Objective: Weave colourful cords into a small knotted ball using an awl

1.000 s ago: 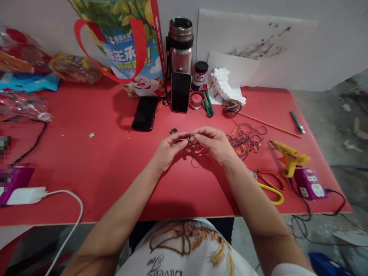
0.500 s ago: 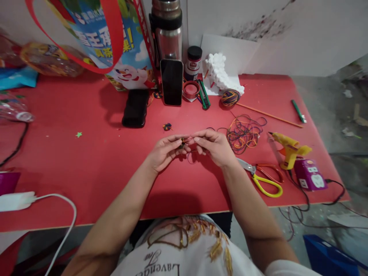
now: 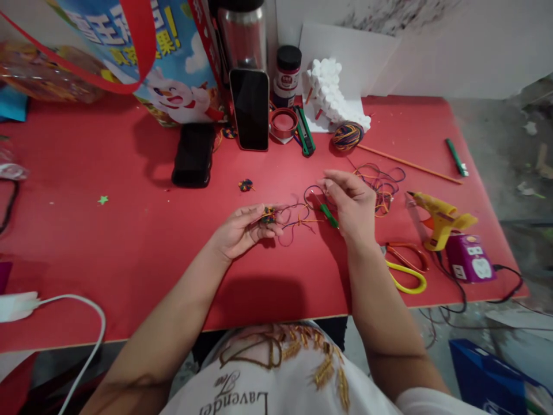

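My left hand (image 3: 246, 227) is closed in a pinch on a small multicolored crochet piece (image 3: 268, 215) in yellow, red and dark yarn. Loose yarn strands (image 3: 298, 216) run from it to the right, over the red tabletop. My right hand (image 3: 352, 202) is raised to the right with thumb and forefinger pinched on a dark strand of that yarn. Below its fingers is a thin tool with a green handle (image 3: 329, 216) and a metal tip, looking like a crochet hook. A second small crochet piece (image 3: 246, 185) lies on the table beyond my left hand.
Tangled yarn (image 3: 382, 187) and a yarn ball (image 3: 348, 136) lie right. Scissors (image 3: 408, 278) and a yellow glue gun (image 3: 443, 218) sit near the right edge. Behind stand a phone (image 3: 249, 109), a steel flask (image 3: 244, 40), a jar (image 3: 287, 78) and a green cutter (image 3: 305, 132).
My hands, close together before, are now apart. My right hand has moved right and up with a yarn strand, and the green-handled tool now shows beneath it. The view has shifted slightly.
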{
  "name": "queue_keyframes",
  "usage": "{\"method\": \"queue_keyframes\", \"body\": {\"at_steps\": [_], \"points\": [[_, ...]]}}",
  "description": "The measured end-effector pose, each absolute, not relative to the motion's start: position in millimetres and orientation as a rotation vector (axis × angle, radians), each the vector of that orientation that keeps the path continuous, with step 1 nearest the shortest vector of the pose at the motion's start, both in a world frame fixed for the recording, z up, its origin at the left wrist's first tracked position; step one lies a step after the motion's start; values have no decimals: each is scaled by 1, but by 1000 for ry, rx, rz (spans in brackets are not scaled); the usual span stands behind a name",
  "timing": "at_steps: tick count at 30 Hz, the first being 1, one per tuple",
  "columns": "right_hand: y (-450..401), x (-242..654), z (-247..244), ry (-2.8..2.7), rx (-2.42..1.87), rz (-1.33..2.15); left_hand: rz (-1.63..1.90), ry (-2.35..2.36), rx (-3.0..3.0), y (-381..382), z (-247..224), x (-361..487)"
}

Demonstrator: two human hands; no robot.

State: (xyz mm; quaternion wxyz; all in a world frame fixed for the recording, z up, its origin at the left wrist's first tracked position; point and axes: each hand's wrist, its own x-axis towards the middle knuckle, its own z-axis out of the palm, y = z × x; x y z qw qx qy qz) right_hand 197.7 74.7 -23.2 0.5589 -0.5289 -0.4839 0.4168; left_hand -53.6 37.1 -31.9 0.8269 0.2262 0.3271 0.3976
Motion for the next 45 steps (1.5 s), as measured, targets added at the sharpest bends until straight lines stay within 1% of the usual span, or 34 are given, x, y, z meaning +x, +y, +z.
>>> {"method": "queue_keyframes", "body": {"at_steps": [3,5,7,12,14,18,21,25,28,34,45], "points": [[75,197,-24,-1298,-1233,723,858,690,516,37,-31,-54],[69,193,-21,-1387,-1175,667,877,700,521,37,-30,-54],[60,184,-17,-1475,-1087,792,894,718,524,37,-29,-52],[41,157,-22,-1569,-966,1378,966,782,632,37,-31,-47],[40,152,-29,-1567,-944,1467,994,817,685,37,-33,-45],[47,159,-34,-1685,-985,1325,1029,838,775,36,-35,-44],[52,167,-30,-1716,-986,1299,1023,849,847,36,-35,-45],[55,170,-26,-1839,-961,1066,1056,870,890,35,-37,-45],[55,169,-25,-1864,-963,966,1127,907,931,34,-37,-44],[53,168,-22,-1899,-915,870,1263,1018,958,33,-33,-46],[54,167,-24,-1866,-1024,801,1259,1013,938,33,-29,-47]]}}
